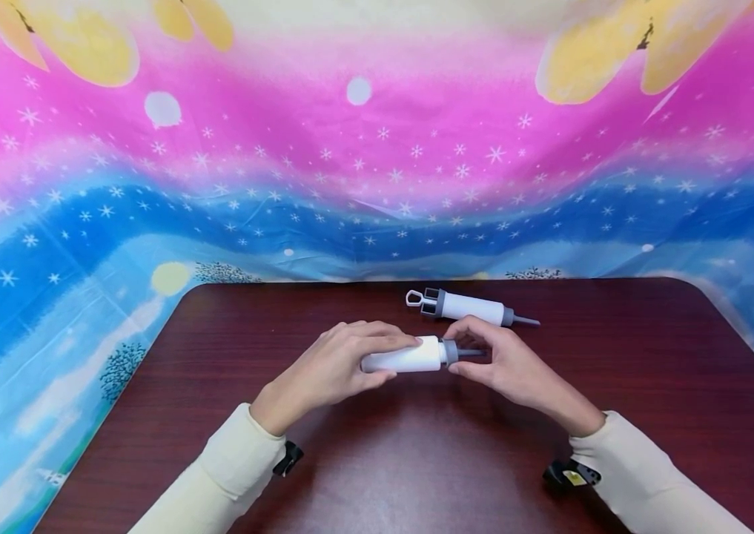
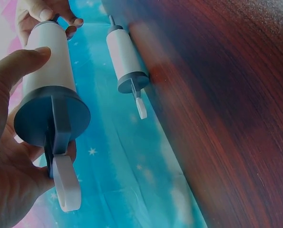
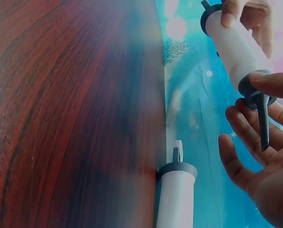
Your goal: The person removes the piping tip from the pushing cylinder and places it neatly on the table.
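Both hands are on a white syringe [image 1: 410, 357] with grey ends, held level above the table. My left hand [image 1: 343, 363] grips its barrel, the thumb lying along the white wall. At the other end, my right hand [image 1: 500, 363] pinches the grey nozzle cap [image 3: 249, 88] between thumb and fingers, and its thin spout [image 3: 263, 123] points towards the palm. The left wrist view shows the grey rear flange [image 2: 51, 116] with finger loops and a white pull ring [image 2: 66, 183]. A similar second syringe [image 1: 473, 308] lies just beyond the hands, touched by neither.
The dark red-brown wooden table [image 1: 216, 445] has rounded far corners. Behind it hangs a pink and blue cloth [image 1: 350, 208] with snowflakes, reaching down to the table's far edge. A black wrist camera [image 1: 288, 458] sits at the left cuff, another [image 1: 566, 473] at the right.
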The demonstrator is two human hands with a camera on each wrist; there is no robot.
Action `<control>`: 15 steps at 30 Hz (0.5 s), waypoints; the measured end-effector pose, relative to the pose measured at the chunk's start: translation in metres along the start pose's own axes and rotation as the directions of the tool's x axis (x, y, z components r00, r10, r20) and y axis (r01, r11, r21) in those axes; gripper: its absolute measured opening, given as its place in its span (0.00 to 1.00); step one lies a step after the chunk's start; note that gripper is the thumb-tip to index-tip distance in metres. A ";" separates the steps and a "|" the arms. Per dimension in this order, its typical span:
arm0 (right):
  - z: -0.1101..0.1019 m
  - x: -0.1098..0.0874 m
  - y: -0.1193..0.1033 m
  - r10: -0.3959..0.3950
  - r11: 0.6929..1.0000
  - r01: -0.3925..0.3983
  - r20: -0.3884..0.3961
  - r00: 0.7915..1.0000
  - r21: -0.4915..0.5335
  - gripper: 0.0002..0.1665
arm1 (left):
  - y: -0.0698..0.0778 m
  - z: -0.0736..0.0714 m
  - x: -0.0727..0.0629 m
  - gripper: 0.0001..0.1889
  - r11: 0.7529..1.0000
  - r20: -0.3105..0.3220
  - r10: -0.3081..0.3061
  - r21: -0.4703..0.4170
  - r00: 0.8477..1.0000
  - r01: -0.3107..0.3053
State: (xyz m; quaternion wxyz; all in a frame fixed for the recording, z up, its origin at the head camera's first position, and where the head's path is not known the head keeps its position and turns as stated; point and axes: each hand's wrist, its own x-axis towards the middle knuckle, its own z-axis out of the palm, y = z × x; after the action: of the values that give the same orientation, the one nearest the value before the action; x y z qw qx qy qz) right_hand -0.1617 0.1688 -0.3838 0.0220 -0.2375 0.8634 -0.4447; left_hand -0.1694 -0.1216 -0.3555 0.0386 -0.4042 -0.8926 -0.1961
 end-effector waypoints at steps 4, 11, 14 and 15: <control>0.000 0.000 0.000 -0.001 1.000 0.001 -0.018 1.000 -0.009 0.20 | -0.001 0.000 0.000 0.28 1.000 -0.004 -0.005 0.002 1.000 0.005; -0.001 -0.001 0.000 0.002 1.000 -0.003 -0.036 0.999 -0.016 0.20 | -0.004 0.002 -0.004 0.27 1.000 -0.012 -0.022 -0.004 1.000 0.022; -0.001 -0.001 0.001 0.007 1.000 -0.007 -0.038 0.999 -0.019 0.20 | -0.006 0.003 -0.006 0.28 0.999 -0.010 -0.034 0.002 0.999 0.034; -0.001 -0.001 0.002 0.006 1.000 -0.007 -0.039 0.999 -0.020 0.20 | -0.007 0.004 -0.006 0.28 0.999 -0.010 -0.034 0.009 0.999 0.034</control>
State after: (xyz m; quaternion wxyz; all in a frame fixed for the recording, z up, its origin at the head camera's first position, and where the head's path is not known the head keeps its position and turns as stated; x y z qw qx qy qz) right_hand -0.1618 0.1710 -0.3845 0.0042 -0.2260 0.8689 -0.4404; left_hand -0.1697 -0.1283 -0.3628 0.0413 -0.3877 -0.9001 -0.1947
